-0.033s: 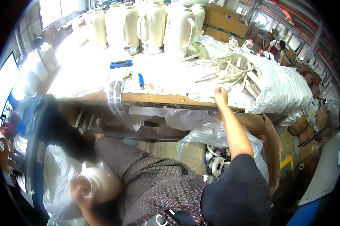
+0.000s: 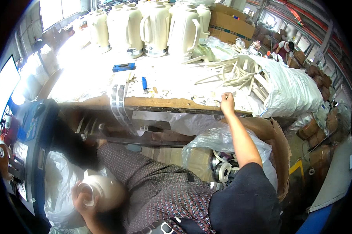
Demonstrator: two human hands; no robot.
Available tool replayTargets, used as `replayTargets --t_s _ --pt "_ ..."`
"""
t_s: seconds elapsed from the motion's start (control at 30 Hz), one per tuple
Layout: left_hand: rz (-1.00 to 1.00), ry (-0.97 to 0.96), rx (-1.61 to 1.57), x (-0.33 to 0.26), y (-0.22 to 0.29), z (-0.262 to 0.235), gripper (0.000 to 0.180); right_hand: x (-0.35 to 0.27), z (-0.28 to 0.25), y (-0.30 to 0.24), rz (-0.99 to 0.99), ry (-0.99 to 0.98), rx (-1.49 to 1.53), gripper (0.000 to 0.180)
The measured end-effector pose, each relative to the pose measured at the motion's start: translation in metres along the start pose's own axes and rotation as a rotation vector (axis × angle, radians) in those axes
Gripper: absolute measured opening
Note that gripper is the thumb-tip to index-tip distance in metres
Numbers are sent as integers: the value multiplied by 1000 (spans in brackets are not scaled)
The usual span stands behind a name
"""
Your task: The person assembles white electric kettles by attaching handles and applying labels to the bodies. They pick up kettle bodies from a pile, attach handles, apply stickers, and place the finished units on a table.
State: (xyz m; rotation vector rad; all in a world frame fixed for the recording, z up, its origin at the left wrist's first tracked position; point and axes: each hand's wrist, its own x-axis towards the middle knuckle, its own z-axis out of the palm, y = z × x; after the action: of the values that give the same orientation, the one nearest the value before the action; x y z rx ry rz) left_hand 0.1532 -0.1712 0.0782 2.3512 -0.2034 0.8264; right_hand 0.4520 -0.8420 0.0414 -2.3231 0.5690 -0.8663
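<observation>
Strips (image 2: pixel 244 78) have shifted; right hand (image 2: pixel 227 103) curled, contents unclear.

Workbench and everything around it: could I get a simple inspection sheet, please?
Surface: white-topped wooden workbench, front edge worn.
Things: rounded cream plastic jug body; pile of curved cream plastic strips.
Clutter: blue oblong tool, smaller blue piece, scattered scraps.
Hands: left hand grips the jug body at its mouth; right hand curled at the workbench's front edge, contents unclear.
Cables: nothing seen for certain.
Surroundings: tall cream jugs, white plastic sack, brown cardboard box.
</observation>
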Motion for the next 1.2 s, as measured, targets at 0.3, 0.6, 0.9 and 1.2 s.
replayTargets --t_s 0.3,0.6,0.9,1.2 --pt "-12 -58 -23 6 10 -8 39 42 -39 -12 833 -689 1240 17" --pt "-100 2 21 2 30 -11 40 45 -2 -190 -217 -392 703 38" --pt "-78 280 161 12 93 -20 43 -154 77 -310 -887 -226 877 19" --pt "-201 458 84 -42 72 -20 48 -416 74 -383 621 -1865 1453 18"
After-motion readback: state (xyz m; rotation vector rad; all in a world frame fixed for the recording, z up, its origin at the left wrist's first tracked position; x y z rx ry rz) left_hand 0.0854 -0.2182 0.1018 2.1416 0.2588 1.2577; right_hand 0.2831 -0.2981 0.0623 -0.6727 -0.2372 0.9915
